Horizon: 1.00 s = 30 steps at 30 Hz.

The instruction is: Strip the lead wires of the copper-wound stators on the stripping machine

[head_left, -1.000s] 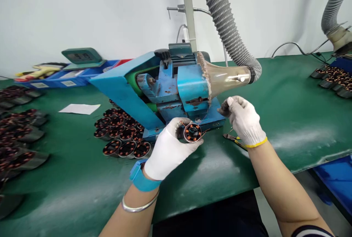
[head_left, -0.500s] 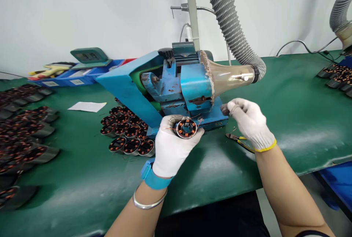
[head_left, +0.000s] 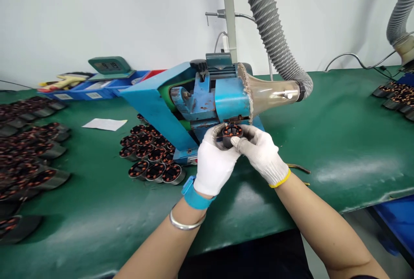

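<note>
Between my two gloved hands is a motor stator [head_left: 232,132], a short dark cylinder with copper windings showing in its open top. My left hand [head_left: 215,158] grips it from the left, fingers wrapped round its side. From the right, my right hand [head_left: 260,152] closes on it too, thumb at the front. The stator is held just in front of a blue belt-driven machine [head_left: 231,98], below its slot. Whether a wire end touches the machine is hidden. Beside my right wrist, the handles of the pliers [head_left: 299,167] show on the green bench.
Several stators [head_left: 155,154] stand left of the machine, with more rows [head_left: 35,154] farther left. A paper slip [head_left: 105,124], blue bins [head_left: 87,93] and a digital clock [head_left: 109,66] lie behind. A grey hose [head_left: 274,33] joins the machine's clear funnel [head_left: 271,94].
My right hand has come left from above the pliers and taken hold of the stator. My left hand has moved slightly up and right, with the stator tilted more upright toward the machine.
</note>
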Available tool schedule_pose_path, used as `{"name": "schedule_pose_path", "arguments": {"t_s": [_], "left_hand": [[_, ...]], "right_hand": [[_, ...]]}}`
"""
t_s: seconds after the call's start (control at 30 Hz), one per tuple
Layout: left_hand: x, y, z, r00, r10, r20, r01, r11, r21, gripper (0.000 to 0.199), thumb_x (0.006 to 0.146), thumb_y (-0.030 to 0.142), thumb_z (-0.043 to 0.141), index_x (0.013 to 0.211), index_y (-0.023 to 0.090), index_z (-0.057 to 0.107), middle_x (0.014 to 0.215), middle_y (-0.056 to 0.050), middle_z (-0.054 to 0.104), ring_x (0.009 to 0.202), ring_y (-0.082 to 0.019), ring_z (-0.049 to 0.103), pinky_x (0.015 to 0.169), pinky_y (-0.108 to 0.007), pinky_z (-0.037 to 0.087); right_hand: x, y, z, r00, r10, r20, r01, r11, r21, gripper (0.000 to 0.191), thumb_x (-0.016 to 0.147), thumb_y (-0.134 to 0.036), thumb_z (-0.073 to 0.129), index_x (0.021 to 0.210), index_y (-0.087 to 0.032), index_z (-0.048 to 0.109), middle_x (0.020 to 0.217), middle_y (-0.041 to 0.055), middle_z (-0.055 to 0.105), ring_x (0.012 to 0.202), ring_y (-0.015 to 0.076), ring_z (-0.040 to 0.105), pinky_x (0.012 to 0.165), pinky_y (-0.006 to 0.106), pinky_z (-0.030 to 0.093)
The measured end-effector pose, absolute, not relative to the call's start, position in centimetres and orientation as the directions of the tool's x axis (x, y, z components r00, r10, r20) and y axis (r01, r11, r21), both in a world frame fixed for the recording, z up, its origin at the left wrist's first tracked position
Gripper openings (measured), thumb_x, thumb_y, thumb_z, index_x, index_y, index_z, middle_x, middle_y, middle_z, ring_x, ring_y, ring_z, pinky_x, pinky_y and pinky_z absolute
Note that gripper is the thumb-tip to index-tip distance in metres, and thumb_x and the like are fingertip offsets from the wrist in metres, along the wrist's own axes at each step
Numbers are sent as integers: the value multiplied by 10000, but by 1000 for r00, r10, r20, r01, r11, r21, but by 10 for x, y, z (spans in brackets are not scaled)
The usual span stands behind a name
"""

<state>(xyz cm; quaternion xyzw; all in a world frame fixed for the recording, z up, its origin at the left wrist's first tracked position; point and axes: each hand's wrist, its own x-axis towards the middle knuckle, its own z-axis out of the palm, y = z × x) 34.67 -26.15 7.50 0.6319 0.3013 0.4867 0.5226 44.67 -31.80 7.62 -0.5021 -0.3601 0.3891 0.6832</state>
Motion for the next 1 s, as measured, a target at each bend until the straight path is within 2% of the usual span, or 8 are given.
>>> {"name": "schedule_pose_path", "arguments": {"t_s": [0.13,0.4,0.77,1.0], "left_hand": [[352,-259,84,318,893,319,-101,-303,948,471,582,276,795,994,133,617,999,-103,717,955,-252,691,891,-388,566],[353,-261,97,312,900,303,69,-340,938,390,628,291,739,972,133,644,947,-100,726,909,-257,693,837,-384,571],[358,-259,98,324,898,298,27,-324,946,399,608,343,751,930,145,624,907,-90,725,866,-245,692,787,-373,579],[349,-273,84,310,905,291,-27,-298,954,459,604,310,763,991,151,574,958,-97,714,876,-240,705,813,-381,589]], "right_hand": [[448,-315,84,436,889,137,-153,224,-962,328,758,-312,705,1045,-155,688,986,55,727,947,220,674,832,314,550],[446,-316,89,479,867,134,-119,216,-969,296,796,-332,666,1022,-142,693,937,50,723,917,205,668,791,279,539],[447,-315,87,484,867,120,-149,217,-965,286,812,-354,657,1025,-169,701,938,36,717,963,209,655,850,286,525],[446,-331,79,483,868,112,-144,205,-968,354,738,-357,731,1031,-167,673,976,66,710,896,218,663,796,318,547]]}}
